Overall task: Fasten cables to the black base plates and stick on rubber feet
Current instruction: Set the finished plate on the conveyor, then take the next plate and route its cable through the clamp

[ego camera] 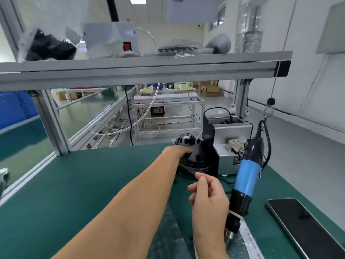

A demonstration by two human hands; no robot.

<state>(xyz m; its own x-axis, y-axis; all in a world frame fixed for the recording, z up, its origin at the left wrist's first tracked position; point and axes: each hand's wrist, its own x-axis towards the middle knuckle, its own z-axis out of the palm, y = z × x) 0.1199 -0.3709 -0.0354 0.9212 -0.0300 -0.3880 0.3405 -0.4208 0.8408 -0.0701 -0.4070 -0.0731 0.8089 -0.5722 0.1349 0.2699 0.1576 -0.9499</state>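
A clear bag [194, 156] of black cables and small black parts lies at the far side of the green bench. My left hand [177, 151] reaches into it, fingers curled over the contents. A black base plate [209, 133] stands upright right behind the bag. My right hand [207, 193] hovers just in front of the bag with its fingers loosely curled. Its index tip is at the bag's near edge, and I see nothing in it.
A blue and black electric screwdriver [246, 176] hangs on a cord right of my right hand. A silver machine [233, 131] sits behind it. A phone [302, 227] lies at the right edge. Clear plastic wrap [166, 232] lies near me. A shelf [141, 66] with bagged parts runs overhead.
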